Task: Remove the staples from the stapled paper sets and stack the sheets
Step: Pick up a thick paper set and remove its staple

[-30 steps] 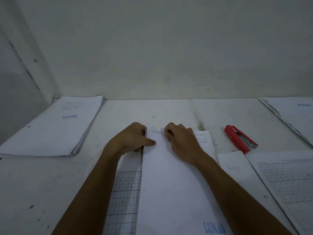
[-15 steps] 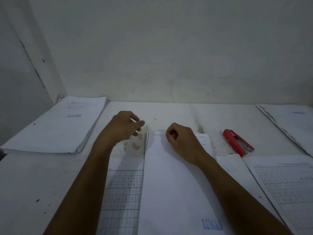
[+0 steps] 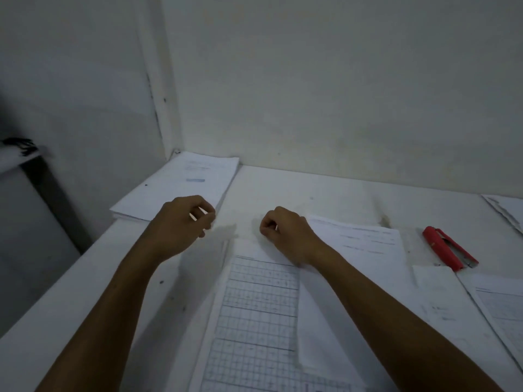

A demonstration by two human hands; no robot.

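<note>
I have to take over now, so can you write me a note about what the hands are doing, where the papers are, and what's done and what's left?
Left hand: lifted over the table, fingertips pinched together; whether a staple is between them is too small to tell.
Right hand: curled, resting on the top of the paper set in front of you.
Stack of sheets: far left corner.
Red stapler: on the right, untouched.
More papers lie at the right.
Done: some sheets are stacked.
Left: probably check this set's corner for staples, move its sheets to the stack, then the right papers.
</note>
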